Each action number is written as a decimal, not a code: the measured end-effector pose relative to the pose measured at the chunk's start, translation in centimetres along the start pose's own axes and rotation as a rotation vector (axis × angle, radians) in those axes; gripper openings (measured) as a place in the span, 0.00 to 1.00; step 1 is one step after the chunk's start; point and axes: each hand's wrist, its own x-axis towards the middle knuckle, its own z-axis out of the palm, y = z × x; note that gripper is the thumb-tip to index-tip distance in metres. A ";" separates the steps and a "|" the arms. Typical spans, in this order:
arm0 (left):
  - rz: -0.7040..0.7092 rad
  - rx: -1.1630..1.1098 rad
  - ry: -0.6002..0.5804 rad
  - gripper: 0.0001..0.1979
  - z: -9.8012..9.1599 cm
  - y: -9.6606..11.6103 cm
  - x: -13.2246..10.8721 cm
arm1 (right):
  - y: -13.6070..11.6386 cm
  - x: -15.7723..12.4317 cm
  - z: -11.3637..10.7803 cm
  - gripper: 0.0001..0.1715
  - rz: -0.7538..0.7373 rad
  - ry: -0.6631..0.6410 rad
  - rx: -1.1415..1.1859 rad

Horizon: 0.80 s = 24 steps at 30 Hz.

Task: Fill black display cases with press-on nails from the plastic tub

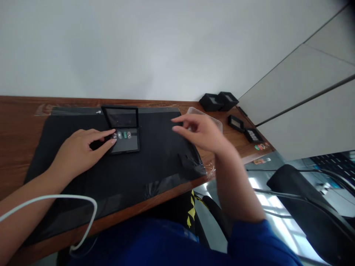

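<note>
Altogether, left hand (79, 150) at one case (131, 145); four pieces (125, 135) visible

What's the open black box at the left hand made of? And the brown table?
The box: probably hard black plastic, smooth, by its thin, crisp edges. The table: smooth wood, by its streaky brown grain, though a printed wood-look surface is possible.

Your table (16, 133): grained wood, visibly reddish-brown.
Your case (124, 145) looks like smooth black plastic, its lid window (122, 117) glossy; your mat (158, 147) is matt, edged with shiny, creased film (169, 183); the tub (222, 127) reads as clear plastic, your sleeve (257, 244) as cloth.
</note>
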 end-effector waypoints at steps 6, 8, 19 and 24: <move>-0.063 0.056 -0.062 0.37 0.4 -0.9 0.3 | 5.0 -1.4 -8.2 0.11 0.537 -0.270 -0.598; -0.083 0.067 -0.077 0.40 0.5 -1.2 0.4 | 5.9 -0.9 -8.1 0.12 0.612 -0.380 -0.628; -0.074 0.055 -0.061 0.36 0.3 -0.5 0.4 | 6.6 1.8 -4.7 0.16 0.590 -0.448 -0.558; -0.044 0.049 -0.068 0.36 0.3 -0.7 0.4 | 6.1 1.4 -4.1 0.23 0.512 -0.464 -0.508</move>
